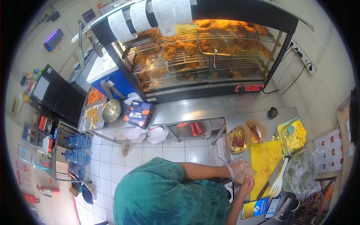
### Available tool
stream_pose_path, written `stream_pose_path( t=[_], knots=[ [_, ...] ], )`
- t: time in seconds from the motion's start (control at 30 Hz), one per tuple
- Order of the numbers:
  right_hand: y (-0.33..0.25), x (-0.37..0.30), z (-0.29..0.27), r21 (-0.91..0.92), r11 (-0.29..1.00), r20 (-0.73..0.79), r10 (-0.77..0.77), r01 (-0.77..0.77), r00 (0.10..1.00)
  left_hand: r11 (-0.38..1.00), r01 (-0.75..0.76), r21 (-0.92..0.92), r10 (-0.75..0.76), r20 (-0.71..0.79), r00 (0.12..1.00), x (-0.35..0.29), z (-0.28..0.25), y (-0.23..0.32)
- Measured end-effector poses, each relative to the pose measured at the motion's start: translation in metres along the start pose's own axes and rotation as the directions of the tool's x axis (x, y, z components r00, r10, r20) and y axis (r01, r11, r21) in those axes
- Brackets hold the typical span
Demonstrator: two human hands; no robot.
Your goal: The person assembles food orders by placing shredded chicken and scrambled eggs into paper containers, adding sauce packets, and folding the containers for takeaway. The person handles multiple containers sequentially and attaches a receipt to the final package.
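My left hand (238, 168) is in a clear plastic glove at the near edge of the steel counter. It is closed by a flat tan piece (252, 173) that looks like paper. My bare right hand (246, 185) is closed just below it, fingers pinched near the glove; what they hold is hidden. Beside both hands lies a yellow cutting board (265, 159) with crumbs. A knife (270, 179) and a white slotted turner (279, 180) rest along its right side. Beyond my left hand are two brown paper food trays (239, 139) with sauced food.
A glass container of yellow chopped food (296, 134) stands beyond the board, with a clear plastic bag (300, 172) nearer. A phone (272, 207) and a yellow-blue packet (255, 208) lie near my right arm. A lit display warmer (202, 56) of fried food stands at the back.
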State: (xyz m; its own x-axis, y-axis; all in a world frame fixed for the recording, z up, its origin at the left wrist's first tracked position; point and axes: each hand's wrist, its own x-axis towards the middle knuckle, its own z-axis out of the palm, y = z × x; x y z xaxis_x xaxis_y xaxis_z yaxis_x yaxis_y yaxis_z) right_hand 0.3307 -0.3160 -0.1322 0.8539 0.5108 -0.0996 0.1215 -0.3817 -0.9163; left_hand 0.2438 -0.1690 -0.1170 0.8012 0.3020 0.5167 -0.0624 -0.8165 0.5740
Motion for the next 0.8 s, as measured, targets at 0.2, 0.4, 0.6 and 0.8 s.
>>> stream_pose_path(
  t=[0.2,0.4,0.6,0.8],
  knots=[
    [-0.01,-0.005,0.002,0.062,0.98,-0.037,-0.186,0.188,0.982,0.989,-0.029,0.142,-0.026,0.375,0.927,0.022,-0.011,0.006],
    [-0.01,-0.004,0.006,-0.08,0.985,-0.086,-0.16,0.154,0.983,0.984,-0.04,0.176,-0.059,0.526,0.848,0.035,-0.018,-0.006],
    [-0.029,-0.009,0.0,-0.058,0.997,-0.101,-0.058,0.052,0.993,0.999,-0.032,0.04,0.003,0.576,0.818,0.071,-0.056,0.023],
    [-0.029,0.011,0.0,0.283,0.957,-0.07,0.09,-0.067,0.993,0.988,-0.087,0.125,-0.008,0.614,0.789,0.071,-0.046,0.023]
  ],
)
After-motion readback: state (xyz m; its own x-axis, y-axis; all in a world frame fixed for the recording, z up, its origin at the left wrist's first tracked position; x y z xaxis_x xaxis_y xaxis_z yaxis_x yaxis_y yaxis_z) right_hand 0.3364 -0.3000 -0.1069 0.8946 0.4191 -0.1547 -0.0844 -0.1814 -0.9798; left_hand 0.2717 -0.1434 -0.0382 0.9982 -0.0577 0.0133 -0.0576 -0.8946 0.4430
